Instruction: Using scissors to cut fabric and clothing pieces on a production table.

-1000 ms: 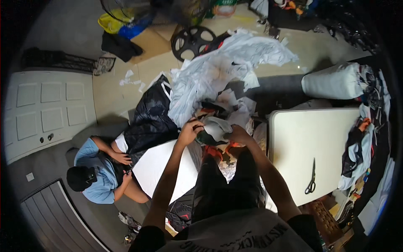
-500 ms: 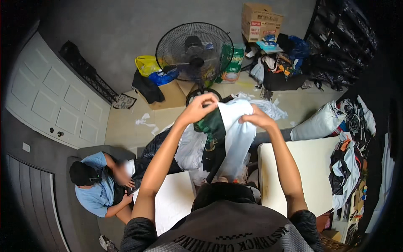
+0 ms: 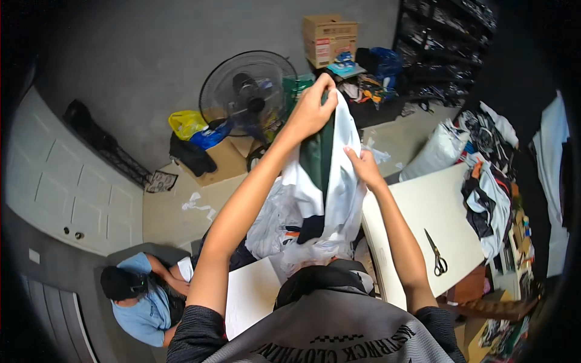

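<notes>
A white and dark green garment (image 3: pixel 346 136) hangs stretched in front of me; its exact kind cannot be made out. At its top, my left hand (image 3: pixel 313 107) is closed, pinching the edge between thumb and fingers. Lower down, my right hand (image 3: pixel 364 168) grips the white cloth along its right side, thumb on the near face. The garment's lower part drops over a pile of clear plastic bags (image 3: pixel 266 227). Black-handled scissors (image 3: pixel 437 257) lie on the white table (image 3: pixel 399 212) to the right, beneath my right forearm.
A black standing fan (image 3: pixel 248 97) stands ahead, near a cardboard box (image 3: pixel 330 39). Clothes (image 3: pixel 487 193) are heaped on the right table's far end, by a white sack (image 3: pixel 437 148). Another white table (image 3: pixel 248 296) is at left; a person in light blue (image 3: pixel 142 302) sits beyond it.
My left hand has risen and moved slightly right, pulling the garment's top upward. The right hand stays lower on the cloth. The view has shifted, bringing the scissors into sight.
</notes>
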Motion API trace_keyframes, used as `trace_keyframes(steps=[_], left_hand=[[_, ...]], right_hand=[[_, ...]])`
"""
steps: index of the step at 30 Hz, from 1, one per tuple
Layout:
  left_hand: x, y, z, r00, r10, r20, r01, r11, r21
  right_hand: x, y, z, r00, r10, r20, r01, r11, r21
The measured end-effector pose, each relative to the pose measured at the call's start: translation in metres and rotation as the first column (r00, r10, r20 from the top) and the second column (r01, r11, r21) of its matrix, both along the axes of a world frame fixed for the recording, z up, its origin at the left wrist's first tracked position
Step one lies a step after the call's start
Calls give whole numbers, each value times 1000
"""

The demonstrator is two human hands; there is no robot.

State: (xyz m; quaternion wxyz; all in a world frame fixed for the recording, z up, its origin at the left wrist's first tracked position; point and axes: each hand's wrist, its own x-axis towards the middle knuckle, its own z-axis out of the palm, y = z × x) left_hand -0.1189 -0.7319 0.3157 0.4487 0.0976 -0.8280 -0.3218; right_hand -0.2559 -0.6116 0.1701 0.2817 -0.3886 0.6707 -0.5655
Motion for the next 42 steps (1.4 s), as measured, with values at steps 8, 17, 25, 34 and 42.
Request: trace_keyframes(steps=[8,17,25,34,42], left_hand=[[-36,-5,27,995,-74,-74,66,992,-103],[-68,83,61,982,-182,55,189,969,-161],[-104,153,80,947,90,308,145,736,-661],[-85,104,107,818,540,199,-298,693,-656],[29,-75,20,579,708,404,-274,636,-722]], right_hand=[[-32,111,46,909,-244,-339,194,965,-175],[-109,206,162,797,-505,-331,297,805,-514],[-171,319,183,705,-371,-605,205,923,-326],[-179,378,-51,721,143,-678,304,813,496],[-160,400,16,857,-343,-384,356,934,-40]])
